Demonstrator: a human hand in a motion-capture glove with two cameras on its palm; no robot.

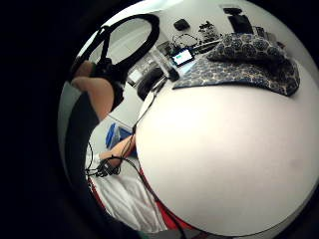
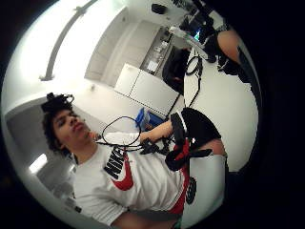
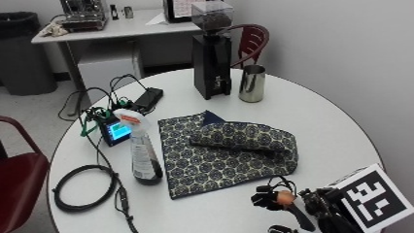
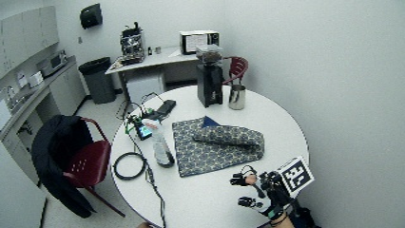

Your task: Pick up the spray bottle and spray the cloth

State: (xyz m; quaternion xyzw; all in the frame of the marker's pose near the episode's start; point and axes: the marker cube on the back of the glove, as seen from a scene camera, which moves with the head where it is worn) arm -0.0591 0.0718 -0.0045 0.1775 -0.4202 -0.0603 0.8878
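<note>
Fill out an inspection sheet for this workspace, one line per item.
Surface: round white table.
Job's things: spray bottle upright beside the patterned cloth, which lies partly folded.
Clutter: coffee grinder, metal cup, small lit screen.
Hand: gloved right hand at the table's near edge, apart from the bottle, holding nothing.
Cables: black coil by the bottle; tangle near the screen.
Surroundings: red chairs, side table, bin.
</note>
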